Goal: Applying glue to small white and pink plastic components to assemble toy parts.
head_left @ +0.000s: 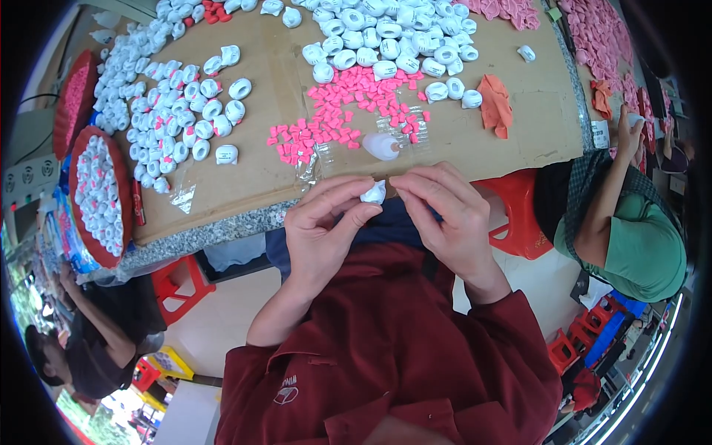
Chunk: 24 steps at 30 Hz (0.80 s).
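Note:
Close to the table's near edge, my left hand (320, 222) pinches a small white moulded piece (375, 193) between thumb and fingertips. My right hand (454, 211) is just to its right, thumb and fingers pressed together; what they hold, if anything, is too small to make out. Beyond my hands lies a small translucent squeeze bottle (381, 146) with a narrow tip. Small bright pink pieces (348, 104) are scattered past it. Behind those is a heap of white ring-like pieces (389, 37), and several more with pink bits (182, 111) lie at the left.
Cardboard (259, 163) covers the granite-edged table. An orange cloth (495, 105) lies right of the heap. Red trays (119, 215) of pieces stand at far left, near a red marker (139, 204). Co-workers sit at right (641, 237) and left (111, 326), by red stools (512, 211).

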Available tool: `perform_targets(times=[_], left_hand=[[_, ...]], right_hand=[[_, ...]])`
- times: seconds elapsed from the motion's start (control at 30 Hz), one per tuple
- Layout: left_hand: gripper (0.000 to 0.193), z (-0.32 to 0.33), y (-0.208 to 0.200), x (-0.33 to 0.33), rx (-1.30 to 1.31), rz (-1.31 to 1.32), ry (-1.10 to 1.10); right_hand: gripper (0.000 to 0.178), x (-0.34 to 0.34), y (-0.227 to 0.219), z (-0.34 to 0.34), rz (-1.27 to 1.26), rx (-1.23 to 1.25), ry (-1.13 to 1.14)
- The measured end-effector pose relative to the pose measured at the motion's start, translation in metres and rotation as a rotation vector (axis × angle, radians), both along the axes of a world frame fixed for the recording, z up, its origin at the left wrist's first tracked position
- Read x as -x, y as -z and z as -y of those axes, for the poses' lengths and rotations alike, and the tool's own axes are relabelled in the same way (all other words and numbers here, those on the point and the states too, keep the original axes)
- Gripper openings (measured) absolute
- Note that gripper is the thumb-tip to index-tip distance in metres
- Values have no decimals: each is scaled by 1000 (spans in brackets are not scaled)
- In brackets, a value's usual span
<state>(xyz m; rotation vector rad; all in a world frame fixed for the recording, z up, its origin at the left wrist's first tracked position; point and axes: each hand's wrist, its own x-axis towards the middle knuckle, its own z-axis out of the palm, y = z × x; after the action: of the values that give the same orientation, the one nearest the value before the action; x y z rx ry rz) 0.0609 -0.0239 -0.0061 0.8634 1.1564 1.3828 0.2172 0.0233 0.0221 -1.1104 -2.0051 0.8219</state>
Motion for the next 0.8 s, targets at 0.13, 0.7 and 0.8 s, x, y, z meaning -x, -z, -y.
perform_targets(times=[0.13, 0.7, 0.8], left_hand=[[27, 1, -2, 0, -53, -317, 53], [23, 3, -2, 2, -16, -91, 66], [21, 3, -4, 14, -34, -193, 127]], right_hand=[[17, 6, -2, 4, 32, 2, 8], [7, 7, 9, 6, -226, 340, 47], [7, 12, 6, 6, -284, 431, 29]])
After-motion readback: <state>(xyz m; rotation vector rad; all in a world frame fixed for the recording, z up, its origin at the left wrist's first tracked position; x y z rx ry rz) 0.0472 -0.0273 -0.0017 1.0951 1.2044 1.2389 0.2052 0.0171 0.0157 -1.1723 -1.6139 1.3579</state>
